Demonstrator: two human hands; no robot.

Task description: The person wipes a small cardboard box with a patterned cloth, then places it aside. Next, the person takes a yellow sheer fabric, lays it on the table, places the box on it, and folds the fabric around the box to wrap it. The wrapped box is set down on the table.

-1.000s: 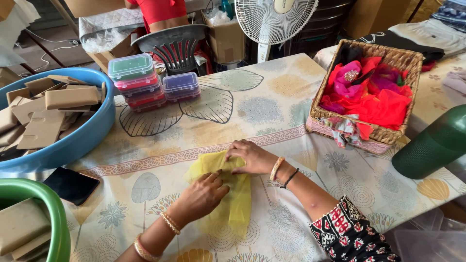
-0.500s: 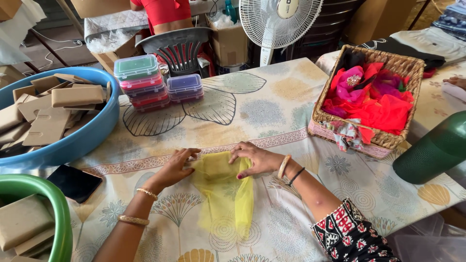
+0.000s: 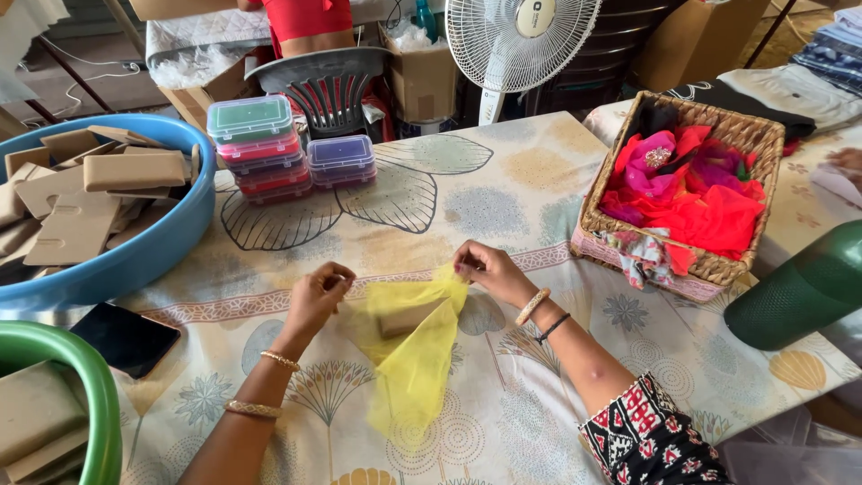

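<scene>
Two hands pinch the sheer yellow cloth (image 3: 415, 346) at its top corners, left hand (image 3: 319, 296) and right hand (image 3: 480, 267), each grip closed on fabric. It drapes over a cardboard piece (image 3: 401, 316), light, limp, probably slippery; best held by corners. Beyond it stand stacked plastic boxes (image 3: 287, 153).

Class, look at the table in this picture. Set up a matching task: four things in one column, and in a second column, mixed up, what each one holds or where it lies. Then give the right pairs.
Things:
1. blue tub
2. wicker basket
3. black phone
4. yellow cloth

Places or contents:
A. pinched at its top corners by the left hand and the right hand
B. holds red and pink fabric
C. holds brown cardboard pieces
D. lies flat on the tablecloth between the blue tub and a green tub

Pairs: 1-C, 2-B, 3-D, 4-A
</scene>
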